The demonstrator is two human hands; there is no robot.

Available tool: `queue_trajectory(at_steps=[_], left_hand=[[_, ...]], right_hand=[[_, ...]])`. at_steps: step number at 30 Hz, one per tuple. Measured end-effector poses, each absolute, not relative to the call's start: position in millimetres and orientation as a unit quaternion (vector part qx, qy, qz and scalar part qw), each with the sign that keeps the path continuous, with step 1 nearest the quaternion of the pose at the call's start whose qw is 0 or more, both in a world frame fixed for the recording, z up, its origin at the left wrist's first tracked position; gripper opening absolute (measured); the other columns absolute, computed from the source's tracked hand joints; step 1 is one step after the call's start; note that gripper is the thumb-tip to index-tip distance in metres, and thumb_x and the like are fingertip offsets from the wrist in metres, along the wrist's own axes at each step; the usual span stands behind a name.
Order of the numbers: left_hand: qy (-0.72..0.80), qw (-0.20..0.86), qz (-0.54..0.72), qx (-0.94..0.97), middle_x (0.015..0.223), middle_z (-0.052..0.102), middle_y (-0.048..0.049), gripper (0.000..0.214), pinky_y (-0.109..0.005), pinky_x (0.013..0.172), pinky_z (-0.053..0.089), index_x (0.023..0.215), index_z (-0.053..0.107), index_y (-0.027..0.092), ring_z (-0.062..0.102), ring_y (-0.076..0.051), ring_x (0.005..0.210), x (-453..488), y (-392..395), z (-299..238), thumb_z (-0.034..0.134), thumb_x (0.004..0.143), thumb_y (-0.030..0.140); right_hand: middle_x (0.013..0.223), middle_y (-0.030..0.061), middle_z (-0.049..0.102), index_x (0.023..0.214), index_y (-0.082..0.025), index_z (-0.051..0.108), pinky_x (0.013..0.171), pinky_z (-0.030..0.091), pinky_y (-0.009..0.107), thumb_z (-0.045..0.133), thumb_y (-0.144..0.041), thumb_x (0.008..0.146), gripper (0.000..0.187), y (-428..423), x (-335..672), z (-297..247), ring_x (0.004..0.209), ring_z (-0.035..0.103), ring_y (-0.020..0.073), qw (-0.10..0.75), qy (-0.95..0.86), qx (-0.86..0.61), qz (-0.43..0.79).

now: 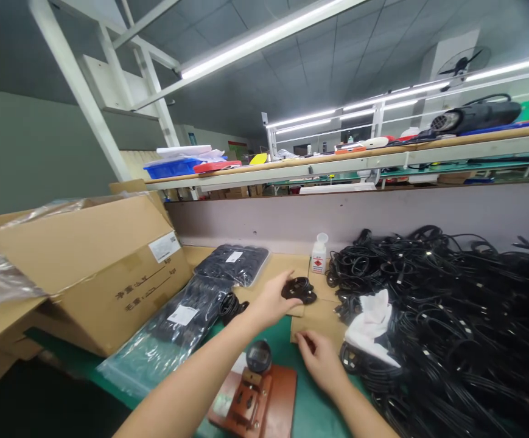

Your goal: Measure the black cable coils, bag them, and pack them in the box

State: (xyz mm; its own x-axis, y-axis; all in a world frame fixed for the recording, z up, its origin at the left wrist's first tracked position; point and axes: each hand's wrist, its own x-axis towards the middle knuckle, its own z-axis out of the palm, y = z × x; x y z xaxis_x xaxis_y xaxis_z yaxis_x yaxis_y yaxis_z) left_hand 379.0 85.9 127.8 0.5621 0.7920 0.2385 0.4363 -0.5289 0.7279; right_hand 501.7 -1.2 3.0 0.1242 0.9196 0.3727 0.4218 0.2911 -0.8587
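My left hand (271,299) reaches over the middle of the bench, its thumb and fingers closed around the left side of a coiled black cable (299,291). Nearer to me, my right hand (322,360) has its fingers curled in by the edge of a cardboard sheet (323,325); whether anything is between the fingertips is hidden. A second coiled black cable (231,307) lies left of my left wrist. Below my hands stands a reddish-brown fixture (273,401) with a round black dial gauge (259,356).
A large heap of black cables (465,322) covers the right side, with a crumpled white cloth (371,325) on it. A white bottle (319,254) stands behind. Clear bags of cables (191,310) (234,261) lie left, beside an open cardboard box (122,274). A shelf (282,171) spans the back.
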Motion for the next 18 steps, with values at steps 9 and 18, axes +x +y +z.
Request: queue_trajectory(at_steps=[9,18], left_hand=[[0.311,0.715,0.392,0.489,0.098,0.073,-0.0148,0.046,-0.028,0.072,0.054,0.116,0.064,0.012,0.071,-0.021,0.086,273.1,-51.7,113.0,0.076,0.078,0.035],[0.186,0.809,0.434,0.349,0.117,0.066,-0.0085,0.064,-0.029,0.081,0.058,0.139,0.044,0.030,0.070,-0.023,0.100,224.1,-91.9,105.3,0.073,0.082,0.032]], right_hand=[[0.072,0.0090,0.072,0.081,-0.015,0.071,0.063,0.050,0.031,0.050,-0.059,0.086,0.049,-9.3,504.5,3.6,0.065,0.064,0.0233,0.508,-0.602,-0.561,0.255],[0.061,0.0061,0.067,0.080,-0.015,0.070,0.045,0.043,0.027,0.054,-0.063,0.081,0.051,-13.9,504.9,4.1,0.047,0.054,0.0172,0.493,-0.600,-0.583,0.240]])
